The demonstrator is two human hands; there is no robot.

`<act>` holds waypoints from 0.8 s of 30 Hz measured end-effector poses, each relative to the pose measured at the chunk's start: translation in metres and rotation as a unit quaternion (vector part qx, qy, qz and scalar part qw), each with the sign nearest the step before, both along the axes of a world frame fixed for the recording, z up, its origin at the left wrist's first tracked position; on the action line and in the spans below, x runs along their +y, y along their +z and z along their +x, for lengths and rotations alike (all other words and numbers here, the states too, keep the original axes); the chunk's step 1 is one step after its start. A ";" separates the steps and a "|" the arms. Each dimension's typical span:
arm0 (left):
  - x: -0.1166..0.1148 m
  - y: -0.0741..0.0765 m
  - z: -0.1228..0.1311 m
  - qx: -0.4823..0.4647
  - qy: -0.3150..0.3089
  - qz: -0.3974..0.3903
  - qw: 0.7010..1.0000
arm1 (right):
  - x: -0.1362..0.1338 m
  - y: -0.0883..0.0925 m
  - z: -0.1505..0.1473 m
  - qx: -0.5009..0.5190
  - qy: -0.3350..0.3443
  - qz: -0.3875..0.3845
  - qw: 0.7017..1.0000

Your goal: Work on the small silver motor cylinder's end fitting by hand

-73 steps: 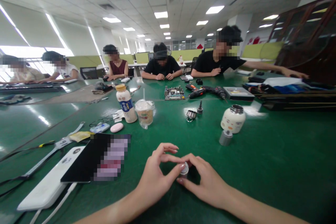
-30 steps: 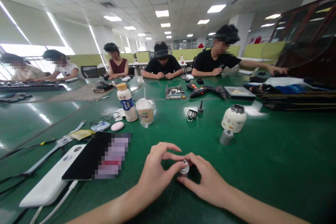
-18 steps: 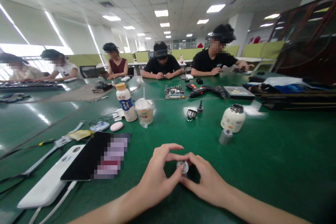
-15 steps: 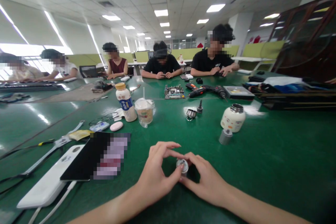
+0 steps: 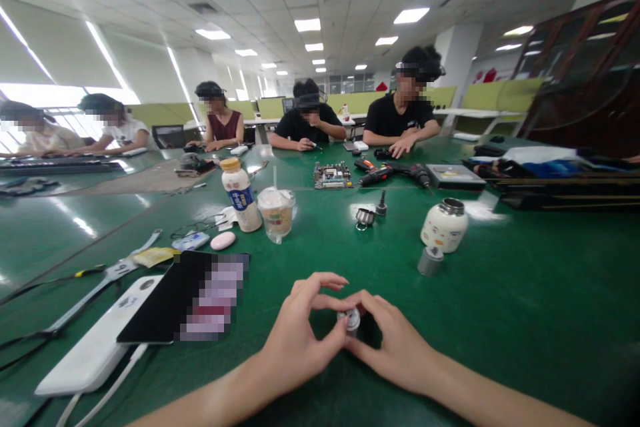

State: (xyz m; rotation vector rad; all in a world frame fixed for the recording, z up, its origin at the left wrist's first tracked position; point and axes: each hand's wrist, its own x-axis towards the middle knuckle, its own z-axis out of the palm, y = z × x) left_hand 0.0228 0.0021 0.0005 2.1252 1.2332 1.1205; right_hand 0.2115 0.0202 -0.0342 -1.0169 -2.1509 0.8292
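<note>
A small grey cylinder with a pale round top stands upright between my hands on the green table. My left hand pinches its upper rim between thumb and a finger, with another finger lifted above. From the other side, my right hand has thumb and fingertips closed round the lower body. The fingers partly cover the cylinder, so its detail is hard to make out. Beyond my right hand, a second grey cylinder sits beside a cream-coloured flask with an uncovered steel mouth.
A metal cup-shaped part and a dark threaded piece lie ahead. To the left are a tablet, white power bank, bottle and drink cup. A circuit board and drills lie farther back; several people sit opposite.
My hands keep their hold on the small cylinder, with only slight finger movement. Across the table, one person raises a hand to the face and another lowers a dark object to the table.
</note>
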 end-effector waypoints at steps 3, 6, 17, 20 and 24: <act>0.000 0.001 0.000 0.000 -0.001 0.002 1.000 | 0.000 0.000 0.000 -0.003 -0.002 -0.002 1.000; 0.001 0.002 0.001 -0.003 0.000 0.001 1.000 | -0.001 0.000 0.000 -0.002 -0.003 -0.003 1.000; 0.004 -0.005 0.005 -0.045 0.043 -0.023 0.998 | -0.001 0.001 0.000 -0.002 0.004 -0.001 1.000; 0.003 -0.004 0.008 -0.064 0.051 -0.015 0.997 | -0.001 0.002 -0.001 -0.006 0.002 0.002 1.000; 0.006 -0.004 0.003 -0.093 0.074 0.007 0.993 | -0.001 0.003 -0.001 -0.016 -0.006 0.006 1.000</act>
